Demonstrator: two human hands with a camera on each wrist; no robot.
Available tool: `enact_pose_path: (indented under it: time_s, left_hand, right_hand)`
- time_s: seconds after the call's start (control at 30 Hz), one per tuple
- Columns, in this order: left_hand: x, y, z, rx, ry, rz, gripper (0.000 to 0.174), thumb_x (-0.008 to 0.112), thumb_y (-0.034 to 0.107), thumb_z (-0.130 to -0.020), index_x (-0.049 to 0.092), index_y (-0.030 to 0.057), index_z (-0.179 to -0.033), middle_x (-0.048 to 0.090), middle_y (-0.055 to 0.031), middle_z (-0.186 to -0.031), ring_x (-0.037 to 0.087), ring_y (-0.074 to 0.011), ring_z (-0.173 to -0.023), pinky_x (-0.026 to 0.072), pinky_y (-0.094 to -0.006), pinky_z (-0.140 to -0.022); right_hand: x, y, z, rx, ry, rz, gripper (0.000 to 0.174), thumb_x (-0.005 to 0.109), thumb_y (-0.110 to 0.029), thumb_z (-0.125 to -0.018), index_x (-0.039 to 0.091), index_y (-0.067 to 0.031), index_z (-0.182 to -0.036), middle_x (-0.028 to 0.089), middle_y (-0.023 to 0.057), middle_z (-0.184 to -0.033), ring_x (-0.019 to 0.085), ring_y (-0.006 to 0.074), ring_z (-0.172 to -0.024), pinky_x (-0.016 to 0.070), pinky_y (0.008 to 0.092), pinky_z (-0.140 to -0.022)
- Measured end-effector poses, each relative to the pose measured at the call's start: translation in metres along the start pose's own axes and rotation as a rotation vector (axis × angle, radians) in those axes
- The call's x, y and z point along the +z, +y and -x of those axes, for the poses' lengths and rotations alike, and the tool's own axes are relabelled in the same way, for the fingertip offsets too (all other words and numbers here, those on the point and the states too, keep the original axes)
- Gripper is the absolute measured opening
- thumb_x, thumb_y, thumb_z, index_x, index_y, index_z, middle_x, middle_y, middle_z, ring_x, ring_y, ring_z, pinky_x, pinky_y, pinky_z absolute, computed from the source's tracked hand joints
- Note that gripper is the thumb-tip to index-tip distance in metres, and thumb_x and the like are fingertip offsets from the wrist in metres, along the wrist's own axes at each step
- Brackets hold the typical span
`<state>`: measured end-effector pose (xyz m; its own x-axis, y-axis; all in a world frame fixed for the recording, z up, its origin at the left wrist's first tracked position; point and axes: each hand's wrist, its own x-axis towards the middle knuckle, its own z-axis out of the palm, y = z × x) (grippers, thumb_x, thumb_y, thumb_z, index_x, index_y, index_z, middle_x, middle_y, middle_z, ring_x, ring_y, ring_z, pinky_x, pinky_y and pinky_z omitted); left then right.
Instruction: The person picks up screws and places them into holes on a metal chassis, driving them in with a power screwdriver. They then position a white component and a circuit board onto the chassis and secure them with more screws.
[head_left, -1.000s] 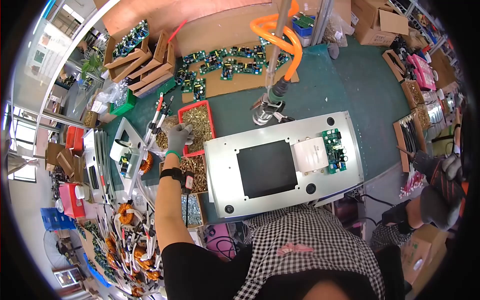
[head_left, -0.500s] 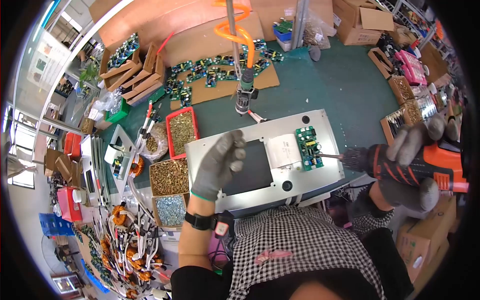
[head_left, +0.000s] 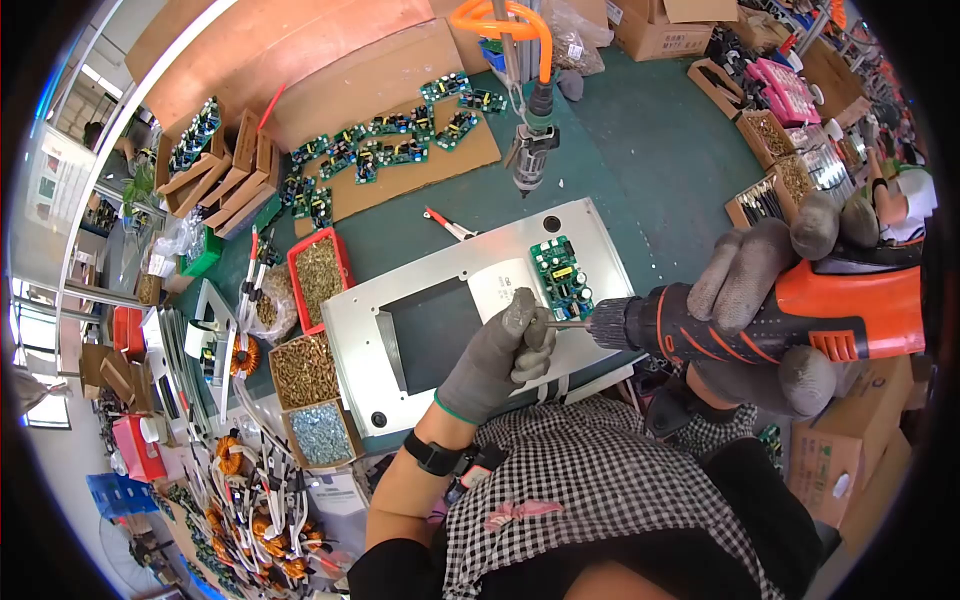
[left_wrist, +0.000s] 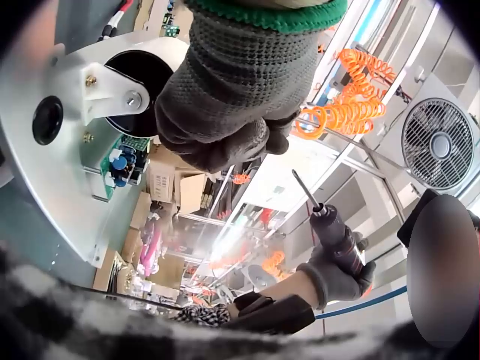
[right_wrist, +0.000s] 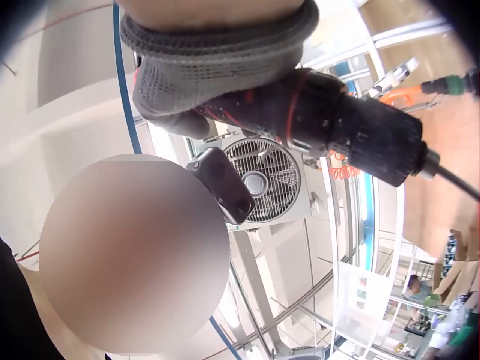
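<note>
My gloved right hand (head_left: 745, 275) grips an orange-and-black cordless drill (head_left: 845, 305), its long driver bit (head_left: 568, 324) pointing left. In the left wrist view the drill (left_wrist: 334, 232) tilts upward. My gloved left hand (head_left: 492, 362) has curled fingers, with the thumb and fingertips right at the bit's tip in the head view. I cannot tell what these fingers hold; their inside is hidden. Below them lies a silvery metal panel (head_left: 355, 330) with a dark square opening, a white cylindrical part (head_left: 497, 287) and a green circuit board (head_left: 562, 275).
Left of the panel stand a red bin (head_left: 335, 262) of small brass-coloured pieces, a cardboard box (head_left: 305, 370) of brass parts and another box (head_left: 325, 435) of silvery parts. Behind, a second drill (head_left: 530, 160) hangs from an orange coiled hose. Circuit boards lie on cardboard (head_left: 440, 165).
The left hand has moved from beside the red bin rightward across the panel to the drill's bit. The right hand has brought the drill in from the right. The head view has shifted.
</note>
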<state>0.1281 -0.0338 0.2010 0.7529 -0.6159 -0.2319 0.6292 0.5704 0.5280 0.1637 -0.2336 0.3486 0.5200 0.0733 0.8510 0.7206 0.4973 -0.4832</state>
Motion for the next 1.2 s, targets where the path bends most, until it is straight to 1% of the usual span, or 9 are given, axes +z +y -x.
enact_pose_path:
  time_s: [0.33, 0.53, 0.7, 0.8, 0.9, 0.97, 1.03, 1.13, 1.2]
  left_hand:
    - [0.016, 0.004, -0.002, 0.025, 0.038, -0.090, 0.044, 0.053, 0.051, -0.088, 0.048, 0.0072, -0.082, 0.038, 0.0010, -0.069, 0.026, -0.0052, -0.051, 0.0230, -0.0201, -0.044]
    - [0.017, 0.008, -0.002, 0.004, 0.048, -0.085, 0.046, 0.049, 0.052, -0.089, 0.047, 0.0075, -0.079, 0.037, 0.0015, -0.066, 0.026, -0.0049, -0.050, 0.0224, -0.0201, -0.043]
    - [0.000, 0.006, -0.007, -0.070, -0.068, -0.046, 0.054, 0.042, 0.059, -0.089, 0.047, 0.0076, -0.075, 0.034, 0.0019, -0.059, 0.023, -0.0040, -0.044, 0.0212, -0.0194, -0.039]
    - [0.001, 0.011, -0.011, -0.100, -0.033, -0.144, 0.059, 0.038, 0.063, -0.088, 0.048, 0.0064, -0.075, 0.032, 0.0033, -0.057, 0.024, -0.0035, -0.042, 0.0210, -0.0192, -0.038]
    - [0.015, 0.036, -0.006, -0.176, 0.127, -0.248, 0.047, 0.045, 0.054, -0.090, 0.046, 0.0082, -0.078, 0.032, 0.0032, -0.055, 0.023, -0.0039, -0.040, 0.0217, -0.0190, -0.038]
    - [0.009, 0.060, -0.009, -0.099, 0.196, -0.429, 0.052, 0.045, 0.048, -0.093, 0.053, -0.0011, -0.108, 0.038, 0.0026, -0.062, 0.033, -0.0057, -0.047, 0.0284, -0.0196, -0.042]
    - [0.019, 0.077, -0.019, -0.002, 0.225, -0.619, 0.054, 0.047, 0.049, -0.092, 0.055, 0.0005, -0.113, 0.044, 0.0013, -0.066, 0.046, -0.0071, -0.058, 0.0383, -0.0210, -0.053]
    - [0.016, 0.072, -0.044, 0.143, -0.034, -1.195, 0.039, 0.055, 0.034, -0.090, 0.055, 0.0047, -0.116, 0.055, -0.0036, -0.081, 0.057, -0.0118, -0.075, 0.0453, -0.0250, -0.067]
    - [0.028, 0.070, -0.055, 0.136, -0.089, -1.611, 0.033, 0.061, 0.022, -0.083, 0.057, 0.0057, -0.112, 0.057, -0.0062, -0.082, 0.058, -0.0194, -0.079, 0.0468, -0.0335, -0.067]
  right_hand:
    - [-0.007, 0.017, 0.000, -0.047, -0.115, -0.120, 0.074, 0.066, -0.012, -0.073, 0.029, 0.0025, -0.135, 0.048, 0.0171, -0.117, 0.057, 0.0163, -0.055, 0.0496, 0.0284, -0.044]
    - [-0.015, 0.021, -0.001, -0.016, -0.178, -0.043, 0.076, 0.071, -0.013, -0.074, 0.030, -0.0003, -0.136, 0.049, 0.0155, -0.119, 0.062, 0.0182, -0.063, 0.0534, 0.0306, -0.051]
    - [-0.017, 0.027, -0.001, 0.053, -0.147, -0.041, 0.077, 0.074, -0.013, -0.073, 0.032, -0.0050, -0.137, 0.052, 0.0149, -0.117, 0.064, 0.0195, -0.070, 0.0557, 0.0331, -0.059]
    - [-0.022, 0.034, 0.001, 0.083, -0.081, -0.026, 0.078, 0.074, -0.012, -0.071, 0.032, -0.0057, -0.137, 0.053, 0.0152, -0.117, 0.064, 0.0189, -0.069, 0.0552, 0.0326, -0.059]
    - [-0.032, 0.037, 0.001, 0.103, 0.003, 0.032, 0.077, 0.071, -0.011, -0.071, 0.033, -0.0049, -0.137, 0.053, 0.0157, -0.117, 0.063, 0.0182, -0.068, 0.0543, 0.0317, -0.058]
    - [-0.041, 0.042, -0.002, 0.100, 0.038, 0.063, 0.076, 0.070, -0.012, -0.070, 0.034, -0.0040, -0.136, 0.052, 0.0161, -0.117, 0.062, 0.0179, -0.067, 0.0537, 0.0313, -0.057]
    - [-0.048, 0.047, -0.002, 0.111, 0.110, 0.097, 0.074, 0.070, -0.013, -0.070, 0.035, -0.0032, -0.135, 0.052, 0.0164, -0.117, 0.062, 0.0177, -0.068, 0.0534, 0.0313, -0.056]
    - [-0.052, 0.058, 0.004, 0.163, 0.260, 0.165, 0.073, 0.071, -0.014, -0.069, 0.037, -0.0025, -0.132, 0.052, 0.0165, -0.116, 0.063, 0.0179, -0.069, 0.0536, 0.0317, -0.056]
    - [-0.056, 0.063, 0.006, 0.214, 0.308, 0.200, 0.073, 0.071, -0.014, -0.068, 0.037, -0.0023, -0.132, 0.053, 0.0163, -0.115, 0.063, 0.0181, -0.070, 0.0538, 0.0318, -0.056]
